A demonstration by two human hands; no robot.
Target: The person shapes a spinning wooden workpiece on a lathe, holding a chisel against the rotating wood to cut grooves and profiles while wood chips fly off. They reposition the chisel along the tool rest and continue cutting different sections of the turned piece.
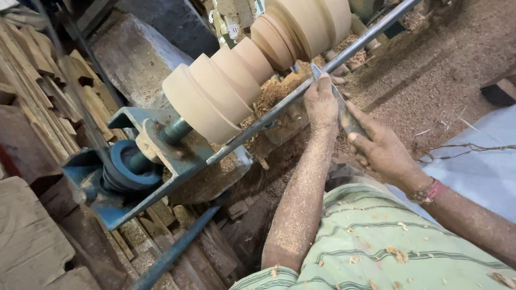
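around the lathe lay heaps of sawdust and shavings [279, 91], thick under the spindle and spread over the dirt floor [430, 75] to the right. stacked wooden planks [37, 91] filled the left side, and a blue metal lathe frame [129, 177] with a dark pulley [126, 164] carried the near end of the shaft. a long steel rest bar [258, 124] ran diagonally between the person and the wooden workpiece [231, 86], standing in front of it along its whole length. a pale sheet [484, 161] lay at the right edge.

the workpiece was pale, smooth turned wood, cut into stepped rings and grooves, wider at the near end and again at the far end, mounted across the frame above the shavings.

the left hand [321, 102] was closed down over a flat metal chisel [344, 113], pressing it onto the bar, its tip just beside the wood. the right hand [381, 150] gripped the rear of the same chisel, fingers wrapped about it, a pink band at the wrist. both forearms and the striped green shirt [376, 247] were dusted with shavings.
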